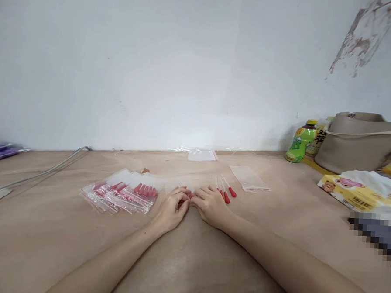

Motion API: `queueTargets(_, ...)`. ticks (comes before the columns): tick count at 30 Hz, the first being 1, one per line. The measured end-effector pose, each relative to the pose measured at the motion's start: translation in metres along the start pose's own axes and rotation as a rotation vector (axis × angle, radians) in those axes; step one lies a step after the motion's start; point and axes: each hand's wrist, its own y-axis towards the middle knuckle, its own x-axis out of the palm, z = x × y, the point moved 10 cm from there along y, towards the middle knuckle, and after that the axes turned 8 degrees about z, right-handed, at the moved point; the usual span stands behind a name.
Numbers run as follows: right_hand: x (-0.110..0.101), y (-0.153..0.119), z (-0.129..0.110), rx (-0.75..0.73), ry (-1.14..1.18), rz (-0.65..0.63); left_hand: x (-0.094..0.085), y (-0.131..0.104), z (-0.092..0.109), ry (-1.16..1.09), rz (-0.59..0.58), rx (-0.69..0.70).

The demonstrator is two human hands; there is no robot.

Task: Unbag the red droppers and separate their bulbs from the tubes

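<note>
Both hands meet over the middle of the wooden table (183, 259). My left hand (174, 206) is closed, fingers bent round small red-ended pieces in a clear bag (184, 182). Close against it, my right hand (210, 204) is closed at the same bag's edge, its fingertips partly hidden. To the left lies an overlapping pile of clear zip bags (119, 195) with red-ended droppers inside. Just right of my right hand are several loose droppers (226, 196) with red bulbs and clear stems.
A stack of bags (250, 179) lies right of the droppers, another bag (202, 155) by the wall. Farther right are a green bottle (301, 142), a beige bag (356, 146) and a yellow tissue pack (360, 190). A grey cable (53, 169) crosses the left side.
</note>
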Motion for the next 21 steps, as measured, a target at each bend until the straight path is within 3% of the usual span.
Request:
queueTargets(8, -0.004, -0.005, 0.002, 0.082, 0.458, -0.065, -0.02, -0.003, -0.027, -0.023, 0.217, -0.114)
queueTargets(13, -0.018, -0.014, 0.024, 0.223, 0.528, 0.015, -0.013, -0.004, -0.031, -0.008, 0.053, -0.08)
queueTargets(17, -0.024, -0.016, 0.038, 0.314, 0.332, 0.112, -0.007, -0.011, -0.018, 0.075, -0.089, 0.038)
queueTargets(21, -0.024, -0.014, 0.037, 0.339, 0.125, 0.041, -0.011, -0.021, -0.006, 0.131, -0.101, 0.111)
